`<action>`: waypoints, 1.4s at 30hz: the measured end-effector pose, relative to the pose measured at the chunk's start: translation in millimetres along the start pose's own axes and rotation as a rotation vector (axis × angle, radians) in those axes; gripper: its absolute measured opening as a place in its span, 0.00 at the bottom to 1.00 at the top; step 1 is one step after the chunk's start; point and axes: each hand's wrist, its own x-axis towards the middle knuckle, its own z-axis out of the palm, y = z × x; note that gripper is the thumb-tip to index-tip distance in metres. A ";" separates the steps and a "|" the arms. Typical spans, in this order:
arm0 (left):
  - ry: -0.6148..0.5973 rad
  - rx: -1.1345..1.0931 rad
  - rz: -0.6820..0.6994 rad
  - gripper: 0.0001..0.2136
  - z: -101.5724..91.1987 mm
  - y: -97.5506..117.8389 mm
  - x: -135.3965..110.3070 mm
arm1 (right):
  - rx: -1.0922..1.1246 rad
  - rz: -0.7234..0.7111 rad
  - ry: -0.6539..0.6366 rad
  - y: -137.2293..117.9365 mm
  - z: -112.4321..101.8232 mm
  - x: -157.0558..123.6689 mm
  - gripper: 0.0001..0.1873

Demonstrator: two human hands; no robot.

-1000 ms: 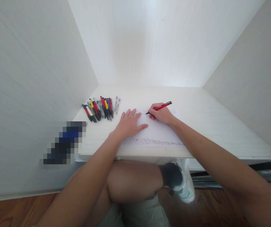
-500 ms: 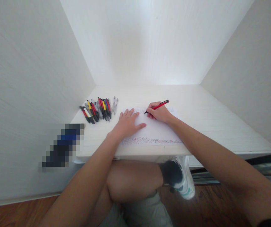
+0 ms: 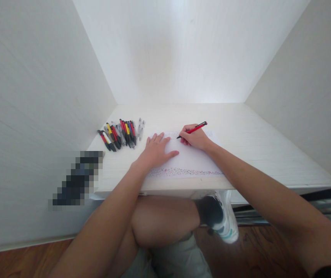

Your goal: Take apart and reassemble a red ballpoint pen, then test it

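A white sheet of paper (image 3: 193, 156) lies on the desk, with a band of small dark and reddish marks along its near edge and faint marks along its far edge. Spread flat on its left part is my left hand (image 3: 157, 151), thumb pointing right. My right hand (image 3: 193, 138) grips a red and black pen (image 3: 196, 128) and rests on the upper part of the sheet. The pen leans with its black tip down to the left, at or just over the paper; exact contact cannot be made out.
Left of the paper, several pens (image 3: 127, 132) in red, yellow, white, blue and black lie side by side on the white desk (image 3: 264, 154). Clear pens (image 3: 141, 129) lie beside them. White panels (image 3: 165, 58) enclose the desk. A pixelated dark object (image 3: 80, 177) is at the left edge.
The pen tip and my right hand have shifted very slightly to the right. My left hand stays in place on the paper.
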 end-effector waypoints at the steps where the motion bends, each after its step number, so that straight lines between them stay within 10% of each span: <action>1: -0.005 0.001 0.001 0.40 0.0 -0.1 0.2 | 0.001 -0.001 -0.003 0.2 -0.1 0.0 0.10; 14: -0.030 -0.003 0.013 0.40 1.1 -7.3 2.7 | 0.028 0.012 -0.019 -0.2 -1.9 0.4 0.09; 25: -0.224 0.024 0.129 0.33 -46.1 -38.3 -12.3 | 0.434 0.224 0.100 -25.7 -7.2 -0.9 0.08; 31: -0.136 0.028 0.169 0.31 -36.5 -41.5 -6.2 | 0.196 0.044 -0.287 -71.3 43.2 -58.9 0.07; 35: -0.140 0.025 0.166 0.34 -35.3 -42.6 -9.3 | 0.137 -0.017 -0.136 -78.6 60.9 -91.5 0.08; 42: -0.196 -0.009 0.128 0.40 -38.3 -42.3 -14.1 | 0.082 0.149 0.325 -42.7 -4.9 -129.7 0.16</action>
